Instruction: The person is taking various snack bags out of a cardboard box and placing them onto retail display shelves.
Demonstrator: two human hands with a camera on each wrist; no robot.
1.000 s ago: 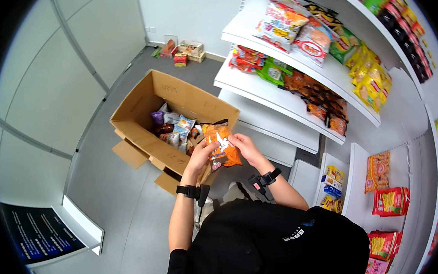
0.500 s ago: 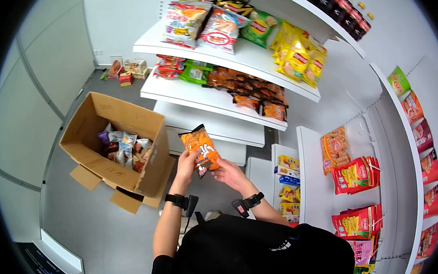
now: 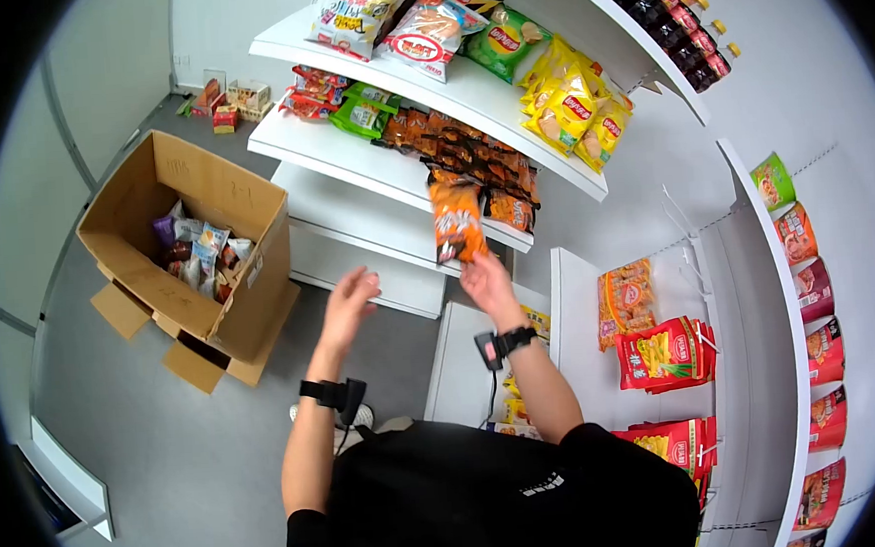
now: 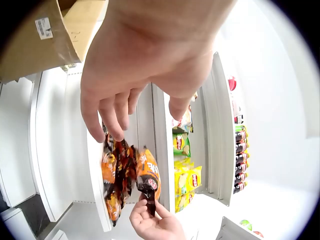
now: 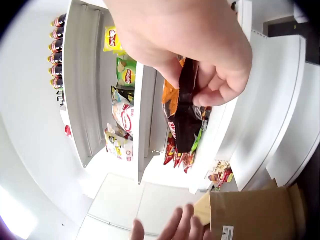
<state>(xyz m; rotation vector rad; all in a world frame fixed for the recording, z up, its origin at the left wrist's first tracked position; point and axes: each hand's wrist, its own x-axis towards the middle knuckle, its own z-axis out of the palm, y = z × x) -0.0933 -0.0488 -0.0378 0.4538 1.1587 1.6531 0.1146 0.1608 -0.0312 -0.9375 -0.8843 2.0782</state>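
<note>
My right hand [image 3: 489, 288] pinches an orange snack bag [image 3: 456, 222] by its lower end. The bag hangs over the front of the middle shelf, overlapping the row of similar orange and dark bags [image 3: 419, 132] in the head view. In the right wrist view the thumb and fingers hold the dark end of the bag [image 5: 186, 107]. My left hand [image 3: 347, 307] holds nothing; its fingers are loosely bent in the air, left of the bag and in front of the lower shelves.
Beside me on the floor stands an open cardboard box [image 3: 200, 313] with several snack packs inside. Chip bags [image 3: 433, 33] fill the shelf above. Red packs [image 3: 668, 352] hang on the right rack, and dark drink bottles [image 3: 678, 33] line the top shelf.
Both hands held the orange bag before; the left has let go and moved away. The right hand has carried the bag forward to the middle shelf. The view has turned right, toward the shelves.
</note>
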